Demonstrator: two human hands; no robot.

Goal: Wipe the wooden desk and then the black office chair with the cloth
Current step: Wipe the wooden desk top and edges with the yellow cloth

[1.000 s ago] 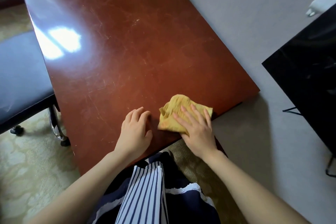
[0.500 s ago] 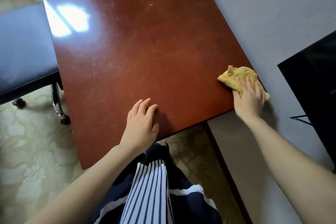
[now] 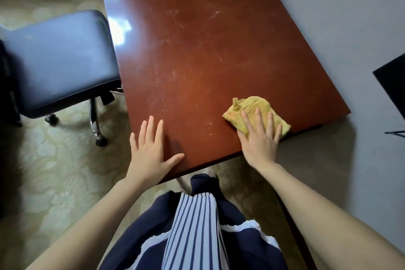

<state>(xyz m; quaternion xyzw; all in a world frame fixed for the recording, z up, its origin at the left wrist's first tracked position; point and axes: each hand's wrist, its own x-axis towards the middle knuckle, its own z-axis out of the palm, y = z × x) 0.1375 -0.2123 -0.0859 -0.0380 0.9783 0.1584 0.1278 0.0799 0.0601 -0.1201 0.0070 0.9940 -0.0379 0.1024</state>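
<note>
Your right hand (image 3: 260,138) presses flat on the cloth (image 3: 254,109) at the wooden desk's (image 3: 197,50) near right corner; the desk's length runs ahead and leftward from it. Your left hand (image 3: 151,151) lies open, empty, nearer the black office chair (image 3: 59,57).

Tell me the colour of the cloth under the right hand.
Mustard yellow cloth, clearest in the head view.

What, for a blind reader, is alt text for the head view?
The right hand presses a yellow cloth onto the wooden desk by its near edge; the left hand rests flat on the desk. A black office chair stands to the left.
</note>
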